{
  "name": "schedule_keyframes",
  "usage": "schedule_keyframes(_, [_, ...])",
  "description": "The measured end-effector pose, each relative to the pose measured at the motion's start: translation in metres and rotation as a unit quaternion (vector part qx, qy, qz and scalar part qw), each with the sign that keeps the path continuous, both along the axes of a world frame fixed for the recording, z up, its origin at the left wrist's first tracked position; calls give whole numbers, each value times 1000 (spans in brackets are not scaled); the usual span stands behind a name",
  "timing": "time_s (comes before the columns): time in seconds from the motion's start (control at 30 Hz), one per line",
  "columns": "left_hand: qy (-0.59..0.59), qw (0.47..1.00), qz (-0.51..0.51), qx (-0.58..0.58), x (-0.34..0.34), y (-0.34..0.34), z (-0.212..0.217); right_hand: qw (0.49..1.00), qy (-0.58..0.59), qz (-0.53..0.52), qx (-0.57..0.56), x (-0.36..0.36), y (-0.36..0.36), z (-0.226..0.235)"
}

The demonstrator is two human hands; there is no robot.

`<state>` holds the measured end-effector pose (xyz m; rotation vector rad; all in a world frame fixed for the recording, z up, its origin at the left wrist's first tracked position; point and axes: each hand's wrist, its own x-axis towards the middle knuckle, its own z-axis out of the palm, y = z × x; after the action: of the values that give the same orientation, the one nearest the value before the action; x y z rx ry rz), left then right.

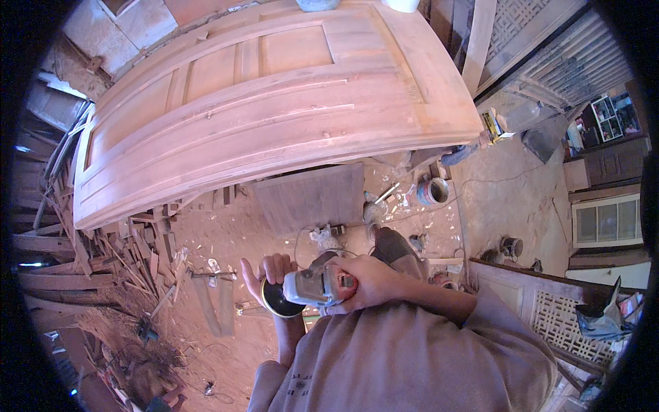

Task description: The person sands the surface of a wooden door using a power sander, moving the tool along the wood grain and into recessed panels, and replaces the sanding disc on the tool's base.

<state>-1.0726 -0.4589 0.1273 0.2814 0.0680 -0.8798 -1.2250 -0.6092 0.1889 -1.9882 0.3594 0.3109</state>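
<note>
An angle grinder (309,286) with a silver-grey head and a red part is held close to my chest. My right hand (374,278) is wrapped round its body. At its left end sits a round dark disc (274,300) with a pale rim. My left hand (271,271) holds the edge of this disc; one finger stands out to the left while others curl over the rim. The palm side is partly hidden behind the disc. Beyond my hands lies a large panelled wooden door (274,120), raised above the floor.
Scrap wood (141,257) is heaped at left. A dark board (312,199) lies below the door's near edge, with a paint bucket (432,191) to its right. Shavings litter the floor. A lattice panel (570,329) stands at right; a blue container (318,3) rests on the door.
</note>
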Motion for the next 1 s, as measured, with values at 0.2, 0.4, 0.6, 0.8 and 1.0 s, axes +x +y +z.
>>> schedule_keyframes(0.2, [-16,986,28,166,2,-41,19,998,-28,-46,13,6,-21,6])
schedule_keyframes(0.4, [57,998,-10,35,-7,-20,-6,999,0,33,6,16,-34,-2])
schedule_keyframes(0.6, [-36,988,138,65,-28,-7,34,977,-63,180,94,45,-58,-16])
schedule_keyframes(0.8, [117,849,338,388,-126,-24,-95,974,4,150,171,98,-32,-26])
schedule_keyframes(1.0, [58,807,483,335,-165,-55,-156,906,-62,372,192,130,-14,-149])
